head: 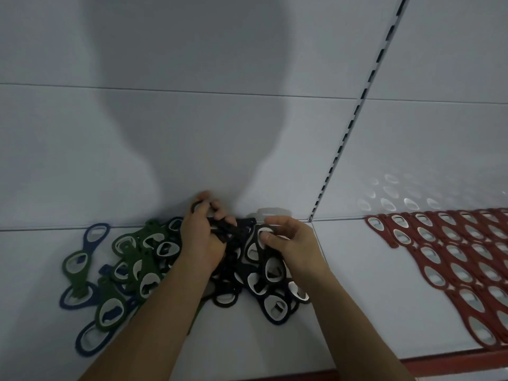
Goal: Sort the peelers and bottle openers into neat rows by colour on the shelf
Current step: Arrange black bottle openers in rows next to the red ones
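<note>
Both hands dig into a heap of black plastic bottle openers with metal insets [248,273] at lower centre, on a white metal shelf [354,273].

The left hand [203,239] is curled round a bunch of black openers [224,229] by the white back panel [247,133]. Just beside it, the right hand [295,248] pinches a single black opener [259,239]. Jumbled green openers [132,259] and blue openers [94,235] lie at lower left. Red openers [453,259] lie in overlapping rows at the right edge.

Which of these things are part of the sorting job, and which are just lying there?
Job: left hand, right hand, black openers, green openers, blue openers, red rows, shelf.
Just there: pale object by the back wall (unclear what), slotted upright.
</note>
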